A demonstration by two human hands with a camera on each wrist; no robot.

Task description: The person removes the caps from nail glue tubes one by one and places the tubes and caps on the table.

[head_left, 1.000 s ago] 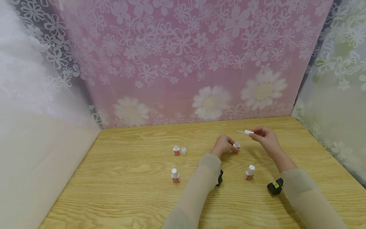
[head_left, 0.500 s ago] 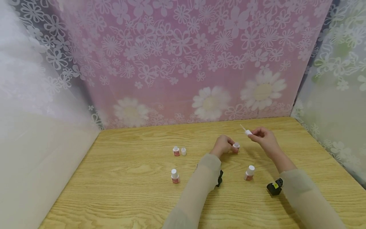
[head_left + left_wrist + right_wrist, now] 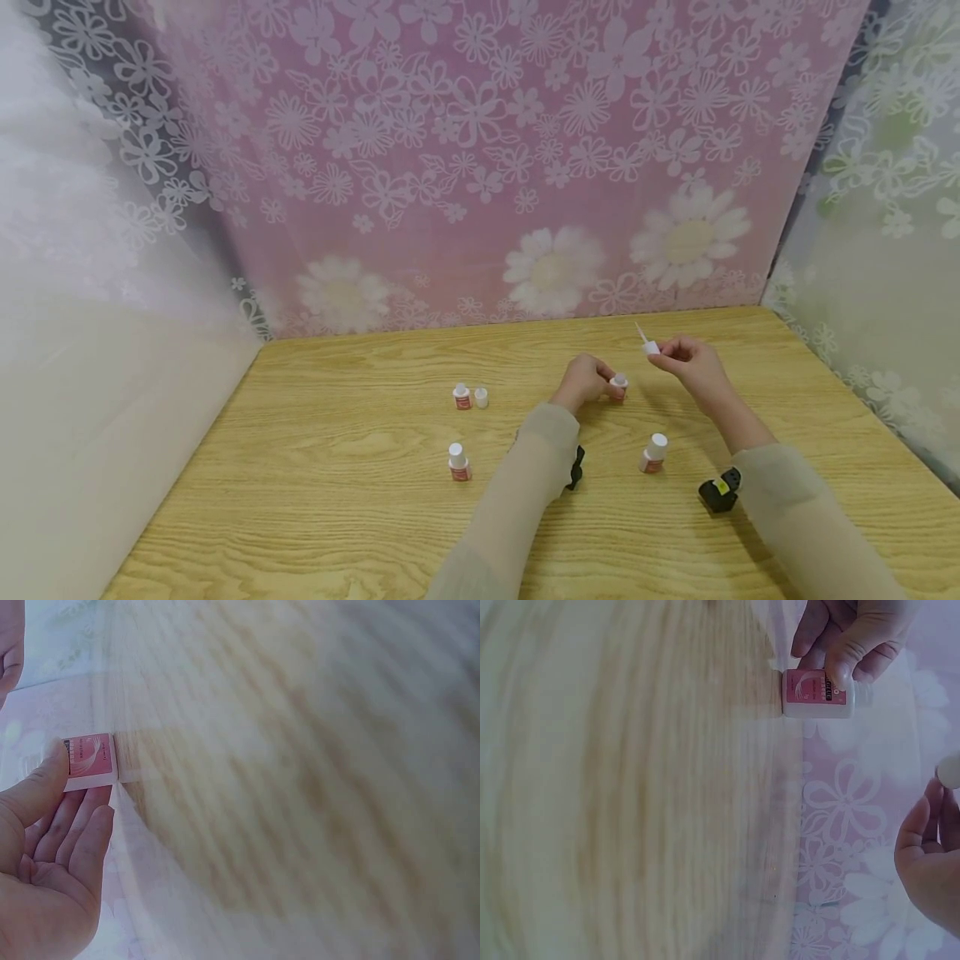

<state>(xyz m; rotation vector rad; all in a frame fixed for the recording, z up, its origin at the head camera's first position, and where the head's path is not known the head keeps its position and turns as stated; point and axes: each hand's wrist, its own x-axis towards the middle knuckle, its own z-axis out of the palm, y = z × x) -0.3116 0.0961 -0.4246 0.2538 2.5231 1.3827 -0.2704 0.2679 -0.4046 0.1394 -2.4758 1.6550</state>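
Note:
My left hand (image 3: 585, 381) grips a small white bottle (image 3: 618, 383) with a red label, which stands upright on the table without its cap. The right wrist view shows the bottle's bare neck, with the left thumb pressed against the label (image 3: 815, 687). Up and to the right of it, my right hand (image 3: 693, 367) pinches a white brush cap (image 3: 650, 347) between thumb and fingers. Its thin stem (image 3: 641, 331) points up and away from me. In the left wrist view, the left fingers (image 3: 91, 851) curve behind the bottle.
Left of my hands stand an uncapped bottle (image 3: 462, 397) and, beside it, a white cap (image 3: 482, 397). Nearer me are two capped bottles, one on the left (image 3: 459, 462) and one on the right (image 3: 654, 453). A flowered pink curtain (image 3: 465, 167) closes off the table's back edge.
The brush cap in my right hand has turned, its stem swinging from pointing left to pointing up. The left hand and its bottle have stayed in place.

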